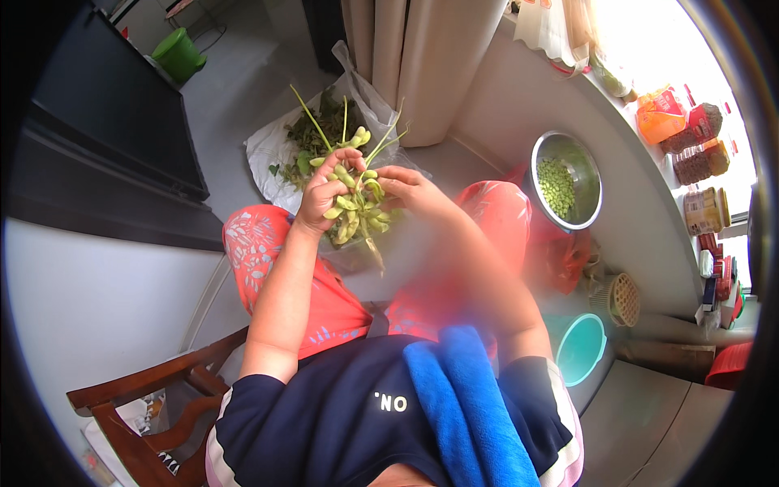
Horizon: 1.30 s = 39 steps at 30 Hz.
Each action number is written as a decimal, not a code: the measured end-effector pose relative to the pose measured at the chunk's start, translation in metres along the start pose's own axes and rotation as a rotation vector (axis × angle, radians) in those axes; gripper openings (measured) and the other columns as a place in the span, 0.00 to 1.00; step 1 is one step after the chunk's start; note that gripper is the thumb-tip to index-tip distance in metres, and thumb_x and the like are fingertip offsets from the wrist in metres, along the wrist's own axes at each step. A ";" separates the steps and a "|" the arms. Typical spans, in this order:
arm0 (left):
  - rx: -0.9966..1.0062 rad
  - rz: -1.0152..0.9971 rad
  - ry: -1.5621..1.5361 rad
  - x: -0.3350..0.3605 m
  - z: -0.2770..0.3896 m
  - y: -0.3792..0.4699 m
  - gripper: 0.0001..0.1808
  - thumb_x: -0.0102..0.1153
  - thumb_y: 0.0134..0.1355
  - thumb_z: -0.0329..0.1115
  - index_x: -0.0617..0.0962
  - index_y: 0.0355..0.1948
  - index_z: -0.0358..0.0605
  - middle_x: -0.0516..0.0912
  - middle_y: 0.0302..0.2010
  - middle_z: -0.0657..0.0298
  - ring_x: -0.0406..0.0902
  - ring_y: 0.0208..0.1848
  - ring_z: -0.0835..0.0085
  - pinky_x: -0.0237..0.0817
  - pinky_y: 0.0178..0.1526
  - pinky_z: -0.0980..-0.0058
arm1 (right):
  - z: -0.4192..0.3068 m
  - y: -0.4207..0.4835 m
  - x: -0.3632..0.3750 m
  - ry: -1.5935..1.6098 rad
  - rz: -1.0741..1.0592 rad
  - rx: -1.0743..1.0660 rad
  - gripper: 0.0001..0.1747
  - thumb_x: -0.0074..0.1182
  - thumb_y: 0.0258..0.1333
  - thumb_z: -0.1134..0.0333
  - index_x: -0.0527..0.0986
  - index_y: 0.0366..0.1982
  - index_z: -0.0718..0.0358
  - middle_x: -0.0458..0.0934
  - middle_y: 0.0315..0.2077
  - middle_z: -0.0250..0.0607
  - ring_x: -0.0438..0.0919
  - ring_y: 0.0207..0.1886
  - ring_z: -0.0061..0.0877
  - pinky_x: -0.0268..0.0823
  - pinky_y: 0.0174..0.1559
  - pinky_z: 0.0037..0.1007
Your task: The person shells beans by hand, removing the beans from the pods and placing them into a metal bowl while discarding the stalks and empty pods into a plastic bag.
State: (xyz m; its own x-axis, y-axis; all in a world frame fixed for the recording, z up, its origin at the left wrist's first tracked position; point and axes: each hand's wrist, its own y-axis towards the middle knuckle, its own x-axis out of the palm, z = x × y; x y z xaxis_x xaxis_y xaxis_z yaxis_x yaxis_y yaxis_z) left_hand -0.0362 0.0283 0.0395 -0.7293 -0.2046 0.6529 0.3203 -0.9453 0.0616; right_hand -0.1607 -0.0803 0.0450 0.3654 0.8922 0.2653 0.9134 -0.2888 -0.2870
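Observation:
My left hand [328,193] is closed around the stems of a soybean plant [359,216] with many green pods and a pale root hanging down. At its right side, the fingers of my right hand [405,185] touch the pods near the top; whether they grip one is hard to tell. Beneath the plant, a heap of leaves and stalks [322,125] lies on a white plastic bag [261,149] on the floor. To the right stands a steel bowl [587,210] holding shelled green beans [555,185].
A red plastic bag [566,262] lies below the bowl. Nearer me are a perforated beige container [621,298] and a turquoise bucket [581,350]. A wooden chair [146,383] stands at the lower left, a green bin [178,56] at the upper left. Jars [703,210] line the windowsill.

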 end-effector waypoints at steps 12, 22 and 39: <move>0.035 0.020 0.129 -0.013 0.001 0.002 0.15 0.37 0.35 0.21 0.67 0.28 0.40 0.67 0.28 0.64 0.63 0.29 0.79 0.54 0.33 0.85 | 0.004 0.004 -0.004 0.212 -0.132 -0.152 0.10 0.46 0.41 0.78 0.67 0.32 0.68 0.70 0.23 0.32 0.68 0.25 0.14 0.61 0.29 0.15; 0.211 0.136 0.520 -0.006 -0.006 0.008 0.14 0.52 0.42 0.26 0.68 0.33 0.40 0.65 0.30 0.67 0.62 0.32 0.82 0.55 0.37 0.85 | 0.021 0.021 -0.013 0.424 0.090 -0.249 0.09 0.47 0.43 0.75 0.66 0.31 0.64 0.68 0.24 0.29 0.66 0.25 0.13 0.61 0.29 0.15; 0.452 0.391 1.304 -0.013 -0.037 0.009 0.22 0.46 0.41 0.26 0.66 0.42 0.38 0.63 0.46 0.50 0.55 0.52 0.57 0.48 0.51 0.73 | 0.033 0.041 -0.006 -0.041 0.301 -0.336 0.09 0.44 0.43 0.77 0.64 0.32 0.67 0.69 0.22 0.32 0.68 0.24 0.14 0.63 0.27 0.17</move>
State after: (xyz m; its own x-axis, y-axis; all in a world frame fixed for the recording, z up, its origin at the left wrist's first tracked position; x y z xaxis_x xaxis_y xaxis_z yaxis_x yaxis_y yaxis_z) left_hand -0.0463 0.0133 0.0035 -0.4959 -0.7444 -0.4471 0.6069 -0.6653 0.4347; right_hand -0.1317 -0.0862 0.0007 0.6221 0.7625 0.1774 0.7778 -0.6279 -0.0290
